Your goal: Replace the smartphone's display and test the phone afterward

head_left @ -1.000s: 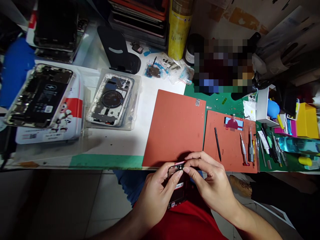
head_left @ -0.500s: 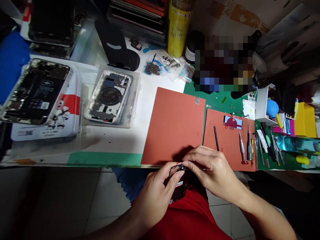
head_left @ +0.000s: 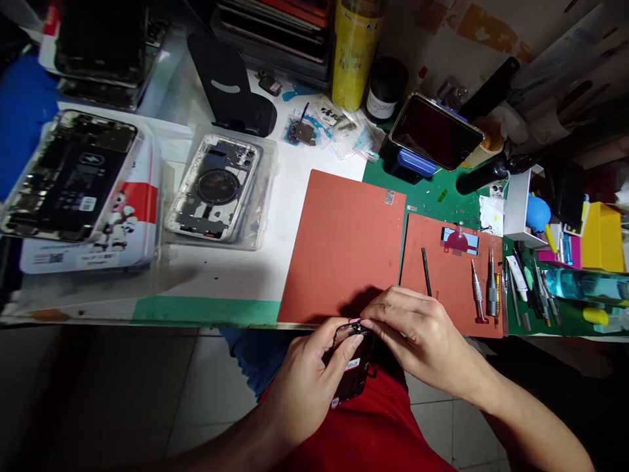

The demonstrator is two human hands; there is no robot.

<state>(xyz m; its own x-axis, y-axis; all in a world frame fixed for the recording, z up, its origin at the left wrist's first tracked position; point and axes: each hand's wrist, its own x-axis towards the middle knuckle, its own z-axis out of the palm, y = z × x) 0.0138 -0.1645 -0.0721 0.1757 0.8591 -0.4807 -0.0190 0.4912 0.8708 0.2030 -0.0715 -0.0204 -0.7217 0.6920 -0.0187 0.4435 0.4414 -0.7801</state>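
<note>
A dark phone part [head_left: 350, 380] with a small white label is held over my lap, just off the table's front edge. My left hand [head_left: 312, 370] wraps round its left side, thumb on the face near the top end. My right hand [head_left: 410, 328] has its thumb and index finger pinched at the top right corner of the part. What lies between those fingertips is too small to make out. Just beyond both hands is a bare orange-brown mat [head_left: 346, 242].
Opened phones [head_left: 76, 177] and a phone back frame [head_left: 213, 187] lie at the left. A smaller mat [head_left: 455, 288] at the right bears screwdrivers [head_left: 476, 292] and a black stick [head_left: 426, 271]. Behind stand a propped phone [head_left: 436, 133] and a yellow can [head_left: 354, 56].
Both hands keep nearly the same place on the part. The right fingers have shifted very slightly, and the view has moved a little.
</note>
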